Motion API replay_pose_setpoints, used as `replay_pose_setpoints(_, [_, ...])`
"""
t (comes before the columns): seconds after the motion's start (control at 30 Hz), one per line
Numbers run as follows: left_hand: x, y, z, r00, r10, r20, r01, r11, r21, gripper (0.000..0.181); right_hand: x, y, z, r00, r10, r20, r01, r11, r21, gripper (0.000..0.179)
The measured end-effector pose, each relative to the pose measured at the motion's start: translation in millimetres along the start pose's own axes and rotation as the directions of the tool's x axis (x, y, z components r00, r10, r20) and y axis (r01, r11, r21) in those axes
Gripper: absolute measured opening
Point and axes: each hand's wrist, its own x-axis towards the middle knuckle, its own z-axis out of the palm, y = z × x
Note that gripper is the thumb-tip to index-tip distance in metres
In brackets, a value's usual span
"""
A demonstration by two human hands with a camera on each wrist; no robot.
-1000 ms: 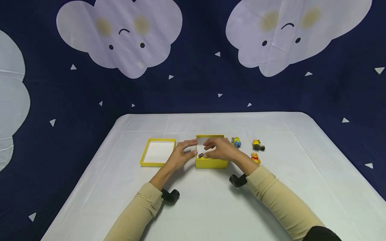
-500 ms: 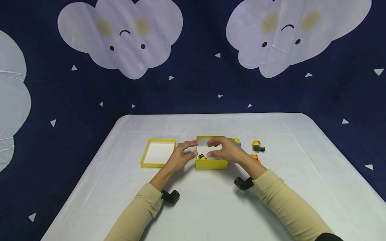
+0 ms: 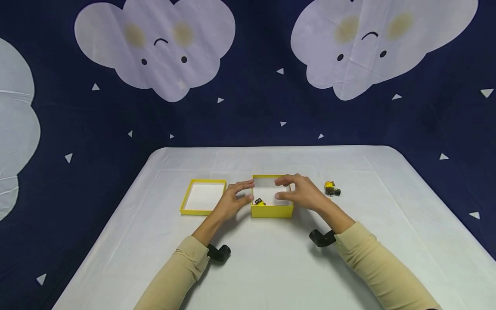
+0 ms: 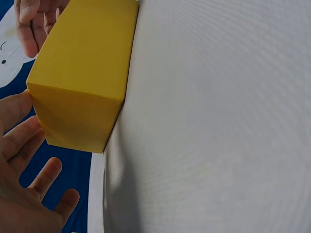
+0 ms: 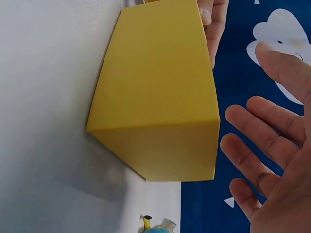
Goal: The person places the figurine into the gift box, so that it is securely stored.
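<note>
A yellow box (image 3: 272,211) with a white inside stands uncovered in the middle of the table. Inside it, near the front left corner, lies a small yellow toy figure (image 3: 260,202) with round black-rimmed eyes. My left hand (image 3: 230,199) touches the box's left side, its fingers spread and fairly straight, as the left wrist view also shows. Over the right side of the box hovers my right hand (image 3: 303,192); its fingers are apart and hold nothing. In the right wrist view its fingers (image 5: 260,167) stand clear of the box wall.
Left of the box lies its shallow yellow lid (image 3: 196,212), white side up. A yellow and dark toy figure (image 3: 332,188) lies on the white tabletop (image 3: 263,267) at the right. Part of a blue and yellow toy (image 5: 158,228) shows at the right wrist view's bottom.
My right hand has drawn back to the right, away from the toy figure in the box, uncovering it. It now hides the two nearer toys on the right. My left hand has stayed put.
</note>
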Motion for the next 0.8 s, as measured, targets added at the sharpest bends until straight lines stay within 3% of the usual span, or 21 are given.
replay_pose_setpoints(0.1, [5.1,-15.2,3.2,1.000,0.019,-0.015,-0.019,1.000,-0.007,0.042,-2.7,3.8,-2.9,1.000,0.002,-0.015,-0.002,1.000,-0.006,0.045])
replay_pose_setpoints(0.47, [5.0,-16.5,3.7,1.000,0.014,-0.026,-0.014,1.000,0.013,0.040,-14.8,16.6,-12.2,0.997,0.045,-0.057,-0.045,0.999,0.002,0.045])
replay_pose_setpoints(0.8, [5.3,-17.2,3.9,0.999,0.024,-0.027,-0.024,1.000,-0.002,0.041,-27.2,24.4,-24.1,0.992,0.086,-0.088,-0.091,0.995,-0.051,0.053])
